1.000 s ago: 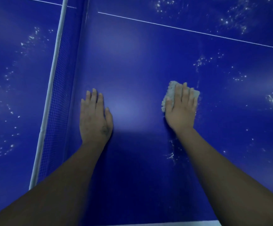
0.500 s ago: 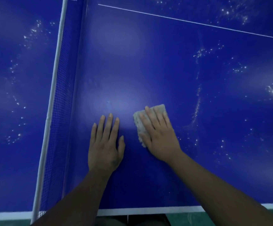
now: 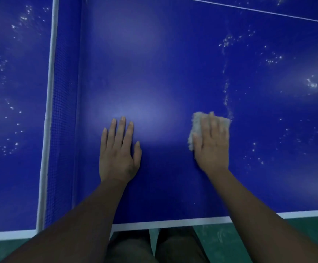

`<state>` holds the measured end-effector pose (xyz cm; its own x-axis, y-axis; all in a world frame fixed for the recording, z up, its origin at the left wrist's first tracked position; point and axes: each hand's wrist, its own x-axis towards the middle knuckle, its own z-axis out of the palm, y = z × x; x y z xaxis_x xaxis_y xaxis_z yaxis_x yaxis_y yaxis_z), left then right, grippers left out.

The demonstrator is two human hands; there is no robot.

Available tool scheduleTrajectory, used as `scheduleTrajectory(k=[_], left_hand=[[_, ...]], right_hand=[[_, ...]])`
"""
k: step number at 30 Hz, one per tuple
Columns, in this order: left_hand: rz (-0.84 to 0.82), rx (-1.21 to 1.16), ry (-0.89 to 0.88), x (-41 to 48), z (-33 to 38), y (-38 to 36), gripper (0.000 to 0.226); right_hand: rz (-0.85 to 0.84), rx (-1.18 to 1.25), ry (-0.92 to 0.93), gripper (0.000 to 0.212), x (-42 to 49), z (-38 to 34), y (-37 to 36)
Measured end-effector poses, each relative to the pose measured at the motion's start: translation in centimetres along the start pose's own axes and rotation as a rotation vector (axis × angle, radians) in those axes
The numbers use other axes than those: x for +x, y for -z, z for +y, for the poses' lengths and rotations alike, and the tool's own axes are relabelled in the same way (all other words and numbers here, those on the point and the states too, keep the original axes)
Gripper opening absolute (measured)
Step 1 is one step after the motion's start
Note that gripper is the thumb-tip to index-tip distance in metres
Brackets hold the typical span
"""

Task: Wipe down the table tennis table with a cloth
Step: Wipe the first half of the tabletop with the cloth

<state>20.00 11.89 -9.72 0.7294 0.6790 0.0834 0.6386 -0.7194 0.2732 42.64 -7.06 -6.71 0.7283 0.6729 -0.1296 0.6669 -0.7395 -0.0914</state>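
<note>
Wiping: right hand (image 3: 211,147) is pressing the cloth (image 3: 197,122) flat, fingers straight, towards the table's (image 3: 154,54) near edge | left hand (image 3: 118,154) is resting released, palm down, nearer the net (image 3: 63,111) | specks (image 3: 226,92) are lying just beyond the cloth, so I'm judging even, overlapping strokes best.

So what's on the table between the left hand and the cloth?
Nothing: in the head view, only bare blue tabletop separates the left hand from the cloth.

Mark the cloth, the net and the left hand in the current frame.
cloth (image 3: 196,128): head view, on its uncovered left edge.
net (image 3: 63,114): head view, middle of the blue mesh.
left hand (image 3: 118,156): head view, back of the hand.
</note>
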Motion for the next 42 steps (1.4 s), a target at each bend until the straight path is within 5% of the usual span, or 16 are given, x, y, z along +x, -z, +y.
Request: scheduleTrajectory(k=[2, 7, 12, 16, 18, 24, 27, 30, 35, 40, 42], left_hand=[[0.004, -0.003, -0.003, -0.1, 0.0, 0.0, 0.063], [0.011, -0.009, -0.007, -0.2, 0.2, 0.6, 0.061], [-0.003, 0.004, 0.031, -0.9, 1.4, 1.2, 0.058], [-0.006, 0.009, 0.099, -5.3, 2.7, 1.2, 0.058], [-0.013, 0.039, 0.117, -8.5, 3.4, 1.2, 0.060], [-0.001, 0.063, 0.152, -10.4, 4.2, 1.1, 0.062], [-0.007, 0.063, 0.160, -10.6, 4.1, 1.0, 0.063], [0.004, 0.048, 0.164, -10.5, 4.2, 1.0, 0.063], [0.011, 0.051, 0.174, -10.4, 4.2, 1.2, 0.063], [-0.016, 0.054, 0.184, -10.4, 4.4, 1.3, 0.064], [-0.003, 0.045, 0.183, -10.5, 4.4, 1.2, 0.064]], right_hand=[[0.027, 0.017, -0.163, 0.062, -1.3, -1.8, -0.3], [-0.059, -0.026, 0.567, 0.061, -6.3, -1.7, -2.2], [0.060, 0.015, -0.048, 0.063, -6.8, -0.3, -1.1], [-0.037, 0.040, 0.477, 0.063, -12.0, -3.9, -3.0], [-0.028, 0.019, 0.556, 0.062, -12.4, -1.6, -3.3], [0.166, 0.061, 0.101, 0.064, -13.0, -0.2, -3.3], [0.093, 0.082, 0.378, 0.063, -16.1, -2.3, -4.4], [0.042, 0.002, 0.536, 0.060, -16.9, 3.1, -3.9], [0.069, 0.053, -0.039, 0.065, -16.4, 7.6, -2.3], [0.040, -0.002, 0.422, 0.064, -17.7, 6.3, -3.9], [0.045, -0.016, 0.361, 0.062, -17.5, 9.2, -3.3]])
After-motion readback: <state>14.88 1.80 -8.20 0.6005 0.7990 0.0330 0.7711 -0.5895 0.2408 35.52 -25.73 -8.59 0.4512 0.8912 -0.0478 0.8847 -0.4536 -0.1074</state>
